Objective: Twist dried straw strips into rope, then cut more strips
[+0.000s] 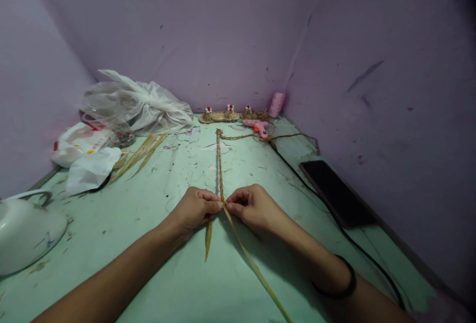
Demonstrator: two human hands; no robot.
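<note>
As seen in the head view, the left hand [197,208] and right hand [256,206] pinch the near end of a plaited cord [219,164] lying mid-table [163,278]. I judge it light, dry and bendable; the loose strips [244,247] may split, so hold should be taken where they join the plait.

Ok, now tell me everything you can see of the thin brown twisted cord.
The thin brown twisted cord looks like dry plant fibre, rough and slightly lumpy. It runs nearly straight from a knotted-looking far end over the pale green tabletop to the near end, pinched by the left hand and right hand. There, a long, flat, yellow-green strip leads toward the lower right. At the far end, a similar brown strand runs right toward the pink glue gun; whether they join is unclear.
</note>
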